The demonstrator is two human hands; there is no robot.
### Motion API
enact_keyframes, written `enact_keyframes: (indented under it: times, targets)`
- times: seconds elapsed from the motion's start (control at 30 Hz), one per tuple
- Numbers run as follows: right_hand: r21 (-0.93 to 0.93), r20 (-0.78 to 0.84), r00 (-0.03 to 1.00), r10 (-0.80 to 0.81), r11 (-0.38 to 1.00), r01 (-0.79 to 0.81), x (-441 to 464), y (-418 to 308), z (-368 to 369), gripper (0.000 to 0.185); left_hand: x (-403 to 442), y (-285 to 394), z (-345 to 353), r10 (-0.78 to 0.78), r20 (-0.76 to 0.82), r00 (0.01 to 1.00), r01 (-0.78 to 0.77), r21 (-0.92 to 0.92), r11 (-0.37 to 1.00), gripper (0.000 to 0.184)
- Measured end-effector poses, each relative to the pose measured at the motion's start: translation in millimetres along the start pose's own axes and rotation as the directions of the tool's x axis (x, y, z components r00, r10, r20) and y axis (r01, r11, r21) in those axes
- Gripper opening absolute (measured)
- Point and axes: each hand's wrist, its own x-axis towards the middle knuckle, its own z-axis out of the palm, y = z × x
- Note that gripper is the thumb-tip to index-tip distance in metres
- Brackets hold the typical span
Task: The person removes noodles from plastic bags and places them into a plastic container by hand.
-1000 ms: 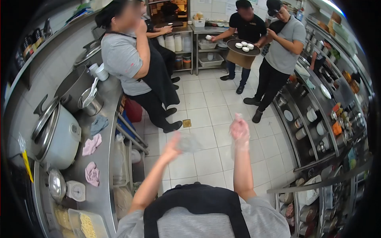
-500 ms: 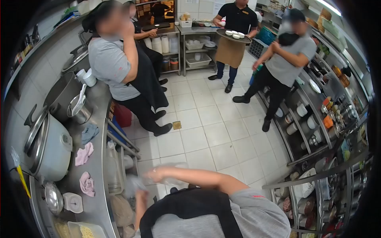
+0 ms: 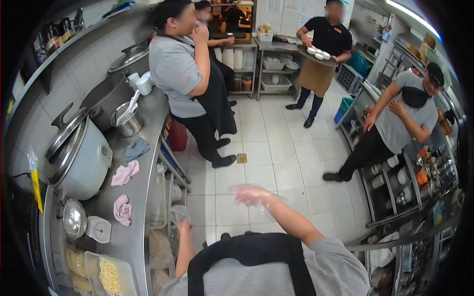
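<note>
My right hand (image 3: 251, 195) is out over the tiled floor with a clear plastic glove on it. Its fingers are spread and hold nothing. Beside the steel counter, low at its right edge, my left hand (image 3: 183, 225) has its fingers closed on a clear plastic glove (image 3: 179, 214). That glove hangs loose above the fingertips, next to the under-counter shelf with plastic containers (image 3: 158, 197).
The steel counter (image 3: 140, 197) on the left bears pink cloths (image 3: 123, 209), a scale (image 3: 99, 229), a noodle tub (image 3: 109, 276) and a large cooker (image 3: 81, 160). Several people stand ahead, one with a tray (image 3: 317, 55). Shelving (image 3: 405, 197) lines the right.
My right hand, earlier crossed over toward my left, has moved right and up. My left hand stays low by the counter. The person on the right has stepped nearer the shelves.
</note>
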Motion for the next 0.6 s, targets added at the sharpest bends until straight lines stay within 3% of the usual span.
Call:
enact_keyframes:
  times: [0.03,0.07,0.1,0.13,0.17,0.2,0.23,0.27,0.3,0.33,0.37,0.4,0.43,0.47,0.5,0.53,0.57,0.6]
  targets:
    - [0.546,-0.034,0.999,0.026,0.838,-0.004,18.1,18.2,-48.2,0.035,-1.7,4.0,7.2,0.012,0.008,1.000,-0.012,-0.018,1.000,0.057]
    - [0.811,-0.248,0.949,-0.195,0.494,0.314,34.9,40.4,-97.4,0.016,-3.1,3.1,11.0,-0.091,0.069,0.993,0.098,-0.102,0.990,0.052]
    - [0.752,-0.562,0.792,-0.238,0.254,0.609,35.2,25.6,-122.7,0.011,-5.4,-2.3,5.9,-0.198,0.127,0.972,0.218,-0.166,0.962,0.046]
    - [0.739,-0.644,0.689,-0.334,-0.038,0.672,90.1,32.3,-184.9,0.013,7.6,-7.8,0.2,-0.205,0.113,0.972,0.222,-0.163,0.961,0.046]
    - [0.711,-0.513,0.617,-0.597,0.106,0.695,29.0,-47.7,-132.4,0.027,35.8,-12.8,-2.6,-0.304,0.168,0.938,0.342,-0.297,0.892,0.042]
    - [0.542,-0.654,0.584,-0.481,0.241,0.805,12.7,-125.0,-77.2,0.042,37.4,-8.1,-3.5,-0.384,0.238,0.892,0.451,-0.417,0.789,0.038]
    - [0.188,-0.701,0.330,-0.632,0.282,0.941,-13.9,-181.0,3.4,0.052,36.7,-7.0,0.6,-0.220,0.163,0.962,0.266,-0.362,0.894,0.029]
    - [0.017,-0.384,0.368,-0.847,0.392,0.920,-21.4,-208.0,41.6,0.033,51.9,-10.7,-5.3,-0.216,0.164,0.963,0.262,-0.358,0.896,0.029]
    - [0.013,-0.394,0.362,-0.844,0.389,0.921,-9.3,-208.3,75.8,0.033,70.4,-16.7,-15.3,-0.082,0.101,0.992,0.108,-0.286,0.952,0.033]
    - [-0.328,0.322,0.619,-0.717,0.529,0.783,-2.5,-195.0,105.8,0.034,86.6,-28.3,-7.9,0.055,0.075,0.996,-0.040,-0.187,0.982,0.038]
    - [-0.657,0.702,0.711,-0.036,0.354,0.666,4.8,-176.3,134.1,0.037,33.3,0.0,0.0,0.151,0.055,0.987,-0.142,-0.144,0.979,0.020]
    - [-0.660,0.708,0.692,-0.141,0.218,0.719,32.8,-125.0,135.5,0.039,28.2,4.6,9.6,0.154,0.083,0.985,-0.143,-0.131,0.981,0.020]
    - [-0.624,0.731,0.683,0.011,0.416,0.662,37.7,-108.2,141.5,0.042,26.6,7.5,7.2,0.052,0.122,0.991,-0.034,-0.147,0.988,0.020]
    - [-0.618,0.671,0.737,-0.081,0.489,0.616,33.7,-87.4,135.8,0.041,34.4,5.2,-1.2,-0.049,0.157,0.986,0.076,-0.166,0.983,0.020]
    - [-0.596,0.603,0.781,-0.159,0.561,0.574,29.2,-63.8,124.0,0.041,69.3,-21.9,-9.2,-0.042,0.178,0.983,0.078,-0.202,0.976,0.024]
    - [-0.696,0.464,0.886,0.008,0.622,0.359,36.5,-36.3,106.8,0.043,87.5,-39.2,-13.1,-0.034,0.200,0.979,0.082,-0.237,0.968,0.029]
    - [-0.654,0.634,0.763,-0.122,0.442,0.614,59.1,2.9,77.3,0.042,77.6,-39.6,-9.8,-0.026,0.221,0.975,0.087,-0.271,0.959,0.034]
    - [-0.691,0.667,0.705,-0.241,0.153,0.706,66.5,36.3,52.1,0.040,84.2,-45.0,-13.7,-0.029,0.216,0.976,0.087,-0.265,0.960,0.034]
